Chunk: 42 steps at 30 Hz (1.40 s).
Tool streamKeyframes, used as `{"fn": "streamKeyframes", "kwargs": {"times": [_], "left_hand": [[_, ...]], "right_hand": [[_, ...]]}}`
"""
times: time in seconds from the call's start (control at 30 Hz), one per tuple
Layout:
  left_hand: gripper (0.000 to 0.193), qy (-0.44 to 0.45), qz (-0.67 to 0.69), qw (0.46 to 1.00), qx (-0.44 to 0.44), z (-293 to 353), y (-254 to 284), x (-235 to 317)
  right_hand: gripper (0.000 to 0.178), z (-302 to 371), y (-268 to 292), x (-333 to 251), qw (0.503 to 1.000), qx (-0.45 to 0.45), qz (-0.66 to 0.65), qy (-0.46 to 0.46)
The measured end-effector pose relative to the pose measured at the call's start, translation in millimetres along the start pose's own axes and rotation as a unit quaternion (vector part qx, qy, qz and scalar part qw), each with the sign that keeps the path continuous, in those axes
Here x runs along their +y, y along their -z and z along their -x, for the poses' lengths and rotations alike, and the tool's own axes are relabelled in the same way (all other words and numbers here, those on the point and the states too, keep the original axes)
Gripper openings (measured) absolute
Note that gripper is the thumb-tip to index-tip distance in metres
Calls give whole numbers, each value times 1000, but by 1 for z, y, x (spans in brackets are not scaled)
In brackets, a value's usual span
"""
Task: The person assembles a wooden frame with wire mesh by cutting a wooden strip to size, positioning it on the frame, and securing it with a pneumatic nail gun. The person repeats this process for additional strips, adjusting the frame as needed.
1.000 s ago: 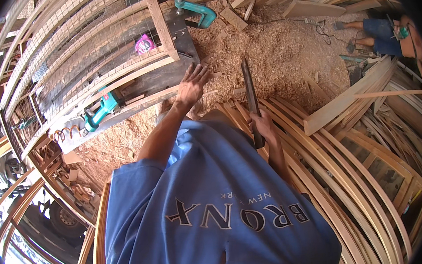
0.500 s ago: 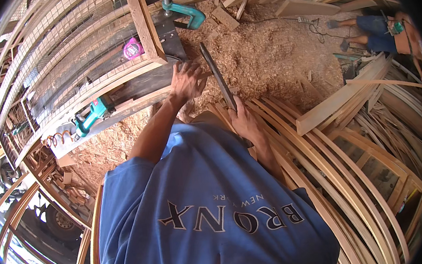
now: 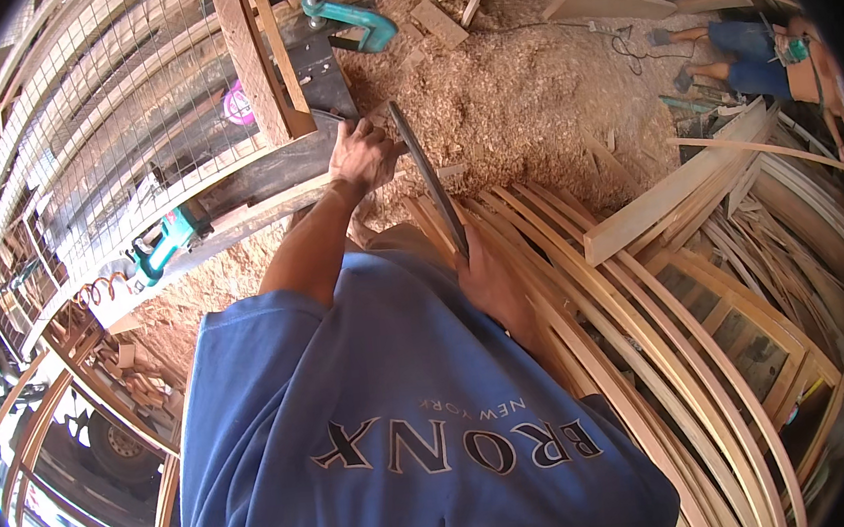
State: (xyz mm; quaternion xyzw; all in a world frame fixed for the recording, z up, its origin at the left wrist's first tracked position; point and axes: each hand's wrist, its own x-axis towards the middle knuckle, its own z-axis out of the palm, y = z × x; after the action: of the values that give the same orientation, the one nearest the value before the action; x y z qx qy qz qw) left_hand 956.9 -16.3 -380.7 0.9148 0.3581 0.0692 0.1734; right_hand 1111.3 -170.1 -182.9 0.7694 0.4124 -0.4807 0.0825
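In my right hand (image 3: 488, 273) is a long, flat dark bar (image 3: 426, 171), its far end pointing up toward the left hand. My left hand (image 3: 365, 156) is at the near right corner of a dark-topped bench (image 3: 273, 171), fingers curled. Whatever those fingers hold, if anything, is hidden. A wooden frame with wire mesh (image 3: 151, 96) lies over the bench, and its corner (image 3: 291, 124) ends just beyond the left hand. A pink round tape measure (image 3: 238, 104) shows behind the mesh. Along the bench's near edge lies a teal nail gun (image 3: 171, 240) with a coiled orange hose.
A teal clamp (image 3: 361, 26) sits at the bench's far end. Wood shavings (image 3: 519, 104) cover the floor. Long wooden strips (image 3: 640, 345) run close by on my right, with stacked boards (image 3: 681, 186) beyond. Another person (image 3: 750, 59) is at the far right.
The left hand's fingers have curled in more at the bench corner. The bar has shifted slightly toward me. A gap now shows between two pieces at the frame's side. The whole view has shifted a little.
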Motion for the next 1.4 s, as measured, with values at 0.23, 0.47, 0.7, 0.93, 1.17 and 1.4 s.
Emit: {"fn": "streamKeyframes", "kwargs": {"times": [0.23, 0.47, 0.7, 0.93, 1.17, 1.4], "left_hand": [[19, 0, -8, 1000, 6, -8, 2, -5], [19, -14, -34, 997, -62, -15, 10, -10], [21, -13, -27, 999, -38, -13, 2, -6], [22, -15, 7, 1000, -4, -16, -7, -5], [24, -37, -2, 999, -40, -13, -6, 0], [21, -20, -28, 999, -6, -14, -3, 0]], "right_hand": [[53, -51, 8, -22, 998, 8, -52, 23], [48, -53, 3, -24, 994, 71, -43, 74], [48, -30, 0, -15, 997, 40, -60, -5], [56, -64, -26, 19, 991, 111, -11, 71], [52, -47, -2, 3, 997, 13, -74, 10], [54, -39, 4, -3, 936, 247, 96, 231]]}}
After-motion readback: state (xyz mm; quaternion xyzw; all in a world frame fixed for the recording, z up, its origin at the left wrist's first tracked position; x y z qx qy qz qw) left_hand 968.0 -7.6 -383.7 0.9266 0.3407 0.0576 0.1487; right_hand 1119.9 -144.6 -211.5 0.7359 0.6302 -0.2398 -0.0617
